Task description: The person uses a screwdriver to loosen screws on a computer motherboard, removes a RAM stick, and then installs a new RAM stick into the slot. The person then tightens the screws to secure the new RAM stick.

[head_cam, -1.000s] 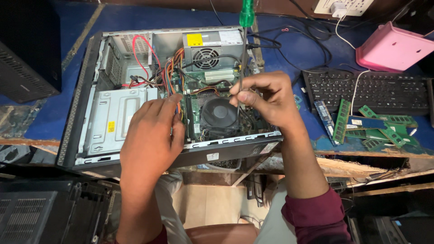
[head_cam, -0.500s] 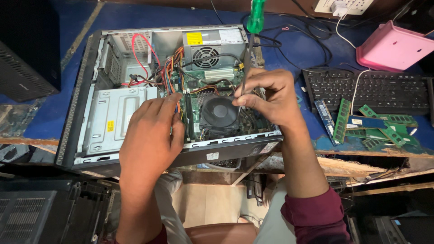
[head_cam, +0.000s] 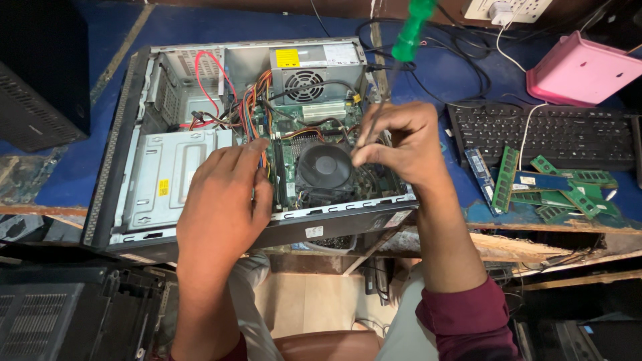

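An open desktop computer case [head_cam: 127, 154] lies on its side on a blue table. Inside it I see a motherboard with a round black cooler fan [head_cam: 324, 167], a power supply [head_cam: 314, 70] and coloured cable bundles [head_cam: 251, 107]. My left hand [head_cam: 224, 200] rests flat inside the case, fingers beside the fan's left edge near the cables. My right hand [head_cam: 401, 144] pinches the thin shaft of a green-handled screwdriver [head_cam: 411, 30], whose tip points down at the board just right of the fan.
A black keyboard [head_cam: 542, 134] lies right of the case, with several green and blue memory sticks [head_cam: 535, 184] in front of it. A pink box [head_cam: 582, 70] sits at the back right, with black cables and a wall socket behind. Another dark case [head_cam: 40, 73] stands left.
The screwdriver handle has tilted further up and to the right as my right hand shifted slightly. My left hand has stayed in place inside the case.
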